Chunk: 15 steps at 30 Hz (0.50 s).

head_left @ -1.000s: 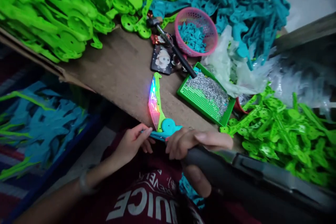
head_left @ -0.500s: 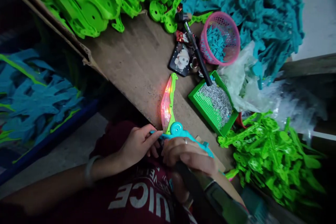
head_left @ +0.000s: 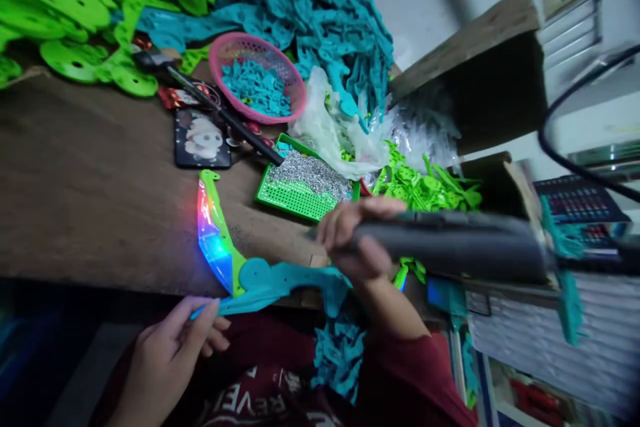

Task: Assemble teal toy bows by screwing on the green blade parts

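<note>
My left hand (head_left: 175,347) pinches the thin left tip of a teal plastic toy part (head_left: 285,283), just off the table's front edge. At that part's round end stands a curved lime-green arm (head_left: 225,240), with a clear panel (head_left: 213,240) glowing red and blue. Above the teal part's right end, my right hand (head_left: 355,233) is wrapped round a thick black electric screwdriver (head_left: 450,250), held almost level. Its tip points left and is blurred. In my lap lie small teal pieces (head_left: 340,353).
A green basket (head_left: 295,203) holds many small silvery screws. Behind it are a pink basket (head_left: 257,117) of teal pieces, a hammer (head_left: 225,113) and a dark panda-print case (head_left: 203,140). Heaps of teal parts (head_left: 320,13) and green parts (head_left: 75,20) line the back.
The view has swung to the right. My right hand has lifted off the teal part with the screwdriver, while my left hand keeps its pinch. The panel's glow has turned partly blue.
</note>
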### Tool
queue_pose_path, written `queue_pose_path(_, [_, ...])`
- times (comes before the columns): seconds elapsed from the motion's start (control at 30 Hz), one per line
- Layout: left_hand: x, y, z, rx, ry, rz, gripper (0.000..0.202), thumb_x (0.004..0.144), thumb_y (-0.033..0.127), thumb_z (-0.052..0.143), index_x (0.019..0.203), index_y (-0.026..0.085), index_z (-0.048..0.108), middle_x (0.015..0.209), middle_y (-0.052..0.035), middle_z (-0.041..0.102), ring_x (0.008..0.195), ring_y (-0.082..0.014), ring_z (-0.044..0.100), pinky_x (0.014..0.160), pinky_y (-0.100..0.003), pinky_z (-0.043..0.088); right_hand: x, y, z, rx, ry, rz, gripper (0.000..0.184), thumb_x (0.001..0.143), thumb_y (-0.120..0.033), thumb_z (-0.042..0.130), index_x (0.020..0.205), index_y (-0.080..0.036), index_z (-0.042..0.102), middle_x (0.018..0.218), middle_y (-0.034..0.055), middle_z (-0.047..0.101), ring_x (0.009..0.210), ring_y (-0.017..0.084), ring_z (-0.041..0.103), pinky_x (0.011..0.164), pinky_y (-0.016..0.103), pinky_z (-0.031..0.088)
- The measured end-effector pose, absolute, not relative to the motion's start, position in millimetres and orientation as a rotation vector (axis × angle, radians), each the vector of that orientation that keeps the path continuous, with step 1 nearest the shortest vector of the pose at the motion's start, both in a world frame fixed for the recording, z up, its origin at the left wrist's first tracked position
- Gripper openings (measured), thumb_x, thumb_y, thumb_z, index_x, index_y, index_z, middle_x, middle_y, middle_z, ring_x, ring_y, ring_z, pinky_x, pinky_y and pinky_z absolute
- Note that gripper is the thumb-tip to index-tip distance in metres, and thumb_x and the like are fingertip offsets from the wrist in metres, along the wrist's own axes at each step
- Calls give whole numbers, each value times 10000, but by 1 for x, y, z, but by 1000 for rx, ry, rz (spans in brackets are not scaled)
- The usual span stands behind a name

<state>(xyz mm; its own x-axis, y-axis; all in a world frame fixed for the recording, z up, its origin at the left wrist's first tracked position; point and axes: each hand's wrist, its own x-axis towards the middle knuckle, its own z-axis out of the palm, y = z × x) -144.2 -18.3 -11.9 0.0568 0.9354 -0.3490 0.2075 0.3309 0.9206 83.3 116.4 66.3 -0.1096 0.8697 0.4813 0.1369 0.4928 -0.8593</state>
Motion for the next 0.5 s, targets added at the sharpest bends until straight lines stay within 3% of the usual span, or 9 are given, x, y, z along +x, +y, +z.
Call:
queue_pose_path(0.17, [-148,-23,-18,1111,1500,750,391,893,615,560,844,245,676,620,37,733,478,-137,666,496,-191,565,83,197,40,-825,-1155,705,260,821,-376,584,1051,-313,480,579,-104,388,419,90,417,419,223,412])
queue_pose_path(0.5, [-147,-22,-10,1091,1503,717,364,924,592,550,894,248,666,594,51,712,486,-133,657,510,-192,560,80,209,11,-903,-1127,781,307,798,-405,619,1040,-289,468,590,-97,397,446,98,432,442,248,413])
